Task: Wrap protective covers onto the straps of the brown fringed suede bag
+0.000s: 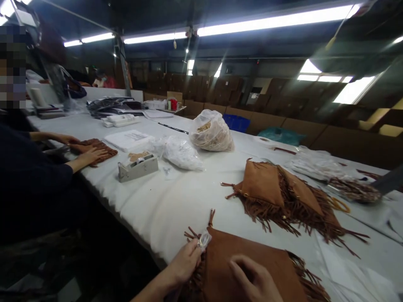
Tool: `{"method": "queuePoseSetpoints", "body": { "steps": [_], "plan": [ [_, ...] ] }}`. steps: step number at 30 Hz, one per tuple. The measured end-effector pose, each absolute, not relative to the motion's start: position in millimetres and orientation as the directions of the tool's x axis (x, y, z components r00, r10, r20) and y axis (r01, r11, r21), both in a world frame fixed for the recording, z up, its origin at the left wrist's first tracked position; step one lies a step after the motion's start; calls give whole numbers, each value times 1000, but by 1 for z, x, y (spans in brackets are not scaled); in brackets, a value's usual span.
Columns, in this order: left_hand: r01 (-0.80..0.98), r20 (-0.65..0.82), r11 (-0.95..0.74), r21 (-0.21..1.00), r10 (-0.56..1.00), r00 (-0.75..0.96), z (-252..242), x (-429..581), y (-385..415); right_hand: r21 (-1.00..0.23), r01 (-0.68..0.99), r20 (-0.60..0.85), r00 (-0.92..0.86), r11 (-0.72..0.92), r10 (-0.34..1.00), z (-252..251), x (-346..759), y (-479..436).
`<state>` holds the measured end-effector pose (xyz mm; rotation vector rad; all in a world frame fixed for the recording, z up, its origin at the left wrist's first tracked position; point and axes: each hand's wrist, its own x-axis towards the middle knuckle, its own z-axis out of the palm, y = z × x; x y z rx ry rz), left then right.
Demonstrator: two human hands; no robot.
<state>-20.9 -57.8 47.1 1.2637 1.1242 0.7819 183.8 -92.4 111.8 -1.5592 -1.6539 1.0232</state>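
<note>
A brown leather bag with fringed sides [245, 260] lies on the table right in front of me. At its upper left corner my left hand [187, 262] pinches a small piece of gold-coloured hardware wrapped in clear plastic [204, 240]. Thin tassel cords stick out around that corner. Over the middle of the bag is my right hand [256, 279], its fingers loosely curved with a gap at the thumb and nothing visible in it. Farther right lie more fringed brown bags [262, 182], overlapping one another.
A grey tape dispenser [138, 167] stands left of centre, beside a crumpled plastic bag [182, 153] and a filled translucent bag [210, 132]. At left, a co-worker's hands [90, 155] rest on a brown fringed piece. Yellow-handled scissors [340, 204] lie at right.
</note>
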Motion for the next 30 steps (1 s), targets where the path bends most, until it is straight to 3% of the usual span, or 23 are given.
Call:
{"method": "queuePoseSetpoints", "body": {
  "steps": [3, 5, 15, 22, 26, 30],
  "plan": [
    [182, -57, 5, 983, 957, 284, 50, -22, -60, -927, 370, -45, -272, 61, 961, 105, 134, -63],
    [214, -46, -17, 977, 957, 286, 51, -23, -62, -942, 333, -63, -310, 47, 949, 95, 118, -52],
    [229, -36, -27, 973, 963, 267, 47, -20, -66, -832, 547, -161, -73, -95, 984, 70, 117, -43],
    [186, -85, 45, 982, 974, 212, 41, -19, -59, -864, 455, -267, -54, -214, 962, 66, 116, -41],
    [142, -147, 127, 982, 979, 141, 28, -15, -51, -894, 339, -356, -139, -293, 924, 68, 116, -41],
    [62, -205, 198, 978, 969, 135, 24, -12, -48, -933, 206, -330, -164, -295, 930, 68, 115, -43]
  ]
}}
